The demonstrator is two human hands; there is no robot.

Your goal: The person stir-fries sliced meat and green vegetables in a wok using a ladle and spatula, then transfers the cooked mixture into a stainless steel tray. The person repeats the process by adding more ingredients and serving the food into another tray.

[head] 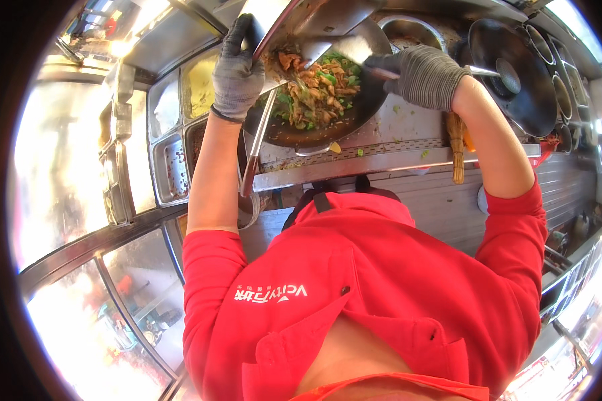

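My left hand, in a grey and black knit glove, grips the edge of a metal container tilted over a wok. Stir-fried food, meat-like brown pieces with chopped green vegetable, lies in the wok and reaches up to the container's lower edge. My right hand, gloved alike, holds a short-handled utensil; its pale head is blurred above the food, so its kind is unclear. Against the wok's left rim leans a utensil with a metal shaft and brown handle; its head is hidden.
A second dark wok with a ladle stands at right. Below my right wrist hangs a bamboo brush. A metal bowl sits behind. Steel ingredient pans line the left. The counter's steel front edge runs before me.
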